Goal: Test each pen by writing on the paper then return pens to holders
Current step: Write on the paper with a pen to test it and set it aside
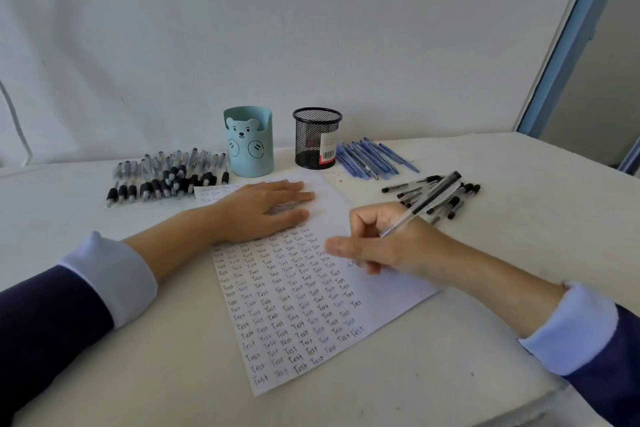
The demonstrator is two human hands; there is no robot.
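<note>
Fingers of the right hand (pixel 391 246) pinch a slim clear-plastic black-capped pen (pixel 426 201) low on its barrel, tip at the right side of the white lettered paper (pixel 311 322). The pen is likely light, stiff and slippery. The left hand (pixel 263 208) lies flat on the sheet's top.

We see both arms dressed alike. The left sleeve (pixel 41 329) and the right sleeve (pixel 620 367) are dark navy, almost black in the shade. Each ends in a broad pale blue cuff (soft-looking, a little fuzzy at the edge): the left cuff (pixel 114 281) and the right cuff (pixel 571 326). Beyond the cuffs we find bare forearms, and the left hand (pixel 259 208) and the right hand (pixel 391 246) are bare too.
</note>
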